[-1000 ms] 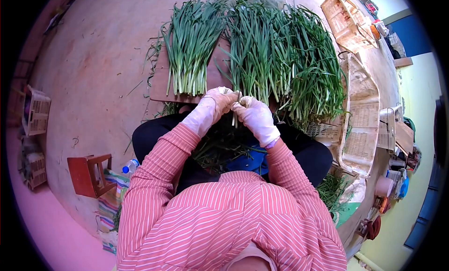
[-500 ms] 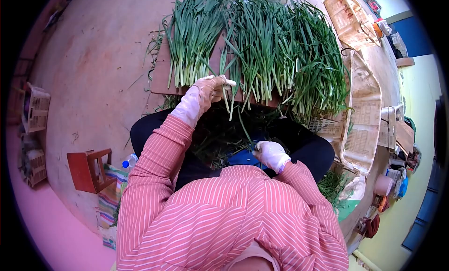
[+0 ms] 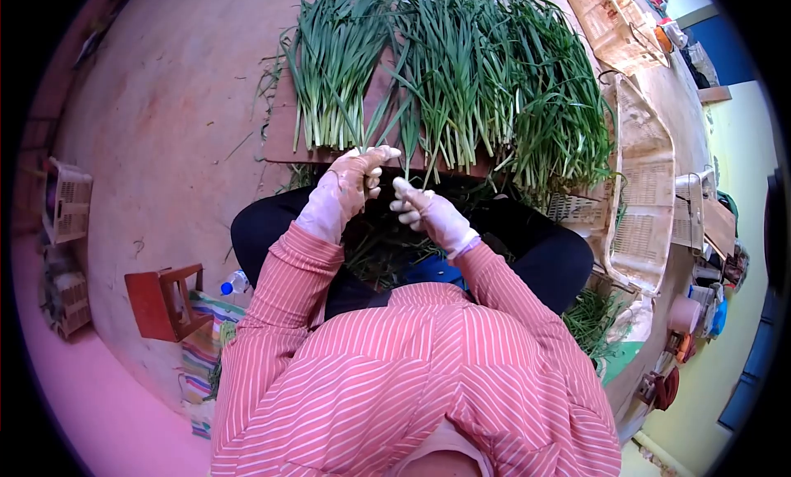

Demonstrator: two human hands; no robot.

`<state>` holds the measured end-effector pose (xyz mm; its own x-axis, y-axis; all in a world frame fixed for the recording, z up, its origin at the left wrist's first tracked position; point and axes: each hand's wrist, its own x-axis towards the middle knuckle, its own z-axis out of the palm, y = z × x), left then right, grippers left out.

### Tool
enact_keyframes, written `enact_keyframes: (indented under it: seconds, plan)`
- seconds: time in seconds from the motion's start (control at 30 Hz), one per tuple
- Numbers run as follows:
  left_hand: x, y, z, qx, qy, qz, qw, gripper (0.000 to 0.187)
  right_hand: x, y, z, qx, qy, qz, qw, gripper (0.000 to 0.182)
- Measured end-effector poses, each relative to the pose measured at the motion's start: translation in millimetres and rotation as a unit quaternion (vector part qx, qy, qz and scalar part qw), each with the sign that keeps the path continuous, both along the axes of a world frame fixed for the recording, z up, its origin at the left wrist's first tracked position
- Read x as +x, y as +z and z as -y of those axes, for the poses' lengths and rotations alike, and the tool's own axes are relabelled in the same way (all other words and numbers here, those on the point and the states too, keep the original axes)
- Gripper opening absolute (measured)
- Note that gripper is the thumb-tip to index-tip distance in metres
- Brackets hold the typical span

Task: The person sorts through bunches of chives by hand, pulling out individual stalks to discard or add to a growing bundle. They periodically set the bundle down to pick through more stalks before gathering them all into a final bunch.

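Note:
My left hand, in a pale, stained glove, is closed around a few green garlic stalks; their leaves stick up past the board's front edge. Close beside it on the right, my gloved right hand pinches the lower end of another green garlic stalk. Beyond the hands, a bundle of green garlic lies on a brown board, pale stem ends towards me. Larger heaps of green garlic cover the board's middle and right.
Leaf scraps lie between my knees, near a blue object. Dirty plastic crates stand on the right. A wooden stool, a bottle and a striped sack are on the left. More greens lie right of my knee.
My right hand has moved up from near my lap to beside my left hand. The left hand has dropped slightly towards me, still holding stalks.

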<state>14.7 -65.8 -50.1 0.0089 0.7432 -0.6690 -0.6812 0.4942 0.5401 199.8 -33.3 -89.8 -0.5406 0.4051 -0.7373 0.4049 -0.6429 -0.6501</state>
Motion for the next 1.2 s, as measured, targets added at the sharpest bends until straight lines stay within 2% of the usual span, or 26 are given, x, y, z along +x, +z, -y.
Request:
enact_keyframes:
  seconds: [0.07,0.1,0.23,0.27,0.33,0.37,0.4,0.47,0.5,0.67,0.77,0.8,0.83,0.87,0.93,0.97,1.0,1.03,1.07,1.1,1.13,1.17,1.2]
  plan:
    - [-3,-6,0,0.020,-0.020,-0.084,0.996,0.017,-13,-16,2,-0.023,-0.146,-0.076,0.986,0.039]
    - [-2,-8,-1,0.012,-0.015,-0.081,0.997,0.015,-13,-24,4,-0.027,-0.185,-0.109,0.976,0.031]
    - [15,-9,-3,-0.031,0.019,-0.161,0.986,0.017,-13,-12,16,0.058,-0.137,-0.102,0.984,0.027]
    - [20,1,-3,-0.043,0.012,-0.181,0.982,0.026,-11,-7,20,0.078,-0.128,-0.113,0.982,0.026]
    - [27,5,-3,-0.046,-0.020,-0.196,0.979,0.026,-10,6,24,0.105,-0.097,-0.086,0.986,0.025]
    - [28,-7,-2,-0.031,-0.027,-0.174,0.984,0.025,-11,7,28,0.106,-0.116,-0.084,0.984,0.024]
    - [28,-7,0,-0.006,-0.051,-0.157,0.986,0.021,-6,2,27,0.095,-0.104,-0.100,0.985,0.019]
    - [35,-1,1,-0.004,-0.036,-0.157,0.987,0.018,-4,-5,30,0.081,-0.131,-0.150,0.977,0.020]
    - [36,-4,2,0.012,-0.030,-0.123,0.992,0.017,-1,-12,29,0.034,-0.154,-0.195,0.968,0.020]
    - [30,-15,1,0.000,-0.083,-0.126,0.989,0.017,6,-2,25,-0.011,-0.194,-0.116,0.974,0.018]
    - [31,-14,2,0.005,-0.053,-0.110,0.993,0.020,21,-9,24,-0.013,-0.192,-0.121,0.974,0.019]
    - [28,-12,1,0.015,-0.052,-0.111,0.992,0.020,30,-26,25,0.026,-0.162,-0.091,0.982,0.019]
    - [23,-10,1,0.037,-0.051,-0.089,0.994,0.021,37,-26,22,0.056,-0.062,0.011,0.996,0.022]
    - [20,-7,2,0.058,-0.050,-0.066,0.995,0.022,45,-27,21,0.083,0.038,0.115,0.989,0.026]
    - [19,-2,3,0.074,-0.086,-0.065,0.991,0.022,66,-74,28,0.082,0.016,0.058,0.995,0.031]
    - [20,0,3,0.077,-0.108,-0.040,0.990,0.022,57,-27,24,0.192,0.122,0.152,0.962,0.038]
    - [21,1,4,0.079,-0.129,-0.015,0.988,0.021,49,-6,22,0.197,0.122,0.152,0.961,0.038]
    - [25,5,4,0.057,-0.144,-0.023,0.988,0.020,40,9,22,0.070,0.016,0.044,0.996,0.039]
    - [26,-5,1,0.013,-0.175,-0.059,0.983,0.021,32,23,21,-0.060,-0.089,-0.068,0.992,0.040]
    - [26,-15,1,0.011,-0.193,-0.082,0.978,0.021,28,40,17,-0.107,-0.097,-0.150,0.978,0.039]
    - [28,-25,2,0.009,-0.211,-0.105,0.972,0.021,27,31,16,-0.103,-0.095,-0.152,0.978,0.039]
    - [32,-28,1,0.025,-0.186,-0.064,0.980,0.022,27,16,16,-0.107,-0.105,-0.198,0.969,0.034]
    - [31,-26,2,0.001,-0.208,-0.081,0.975,0.023,28,4,16,-0.111,-0.115,-0.243,0.957,0.031]
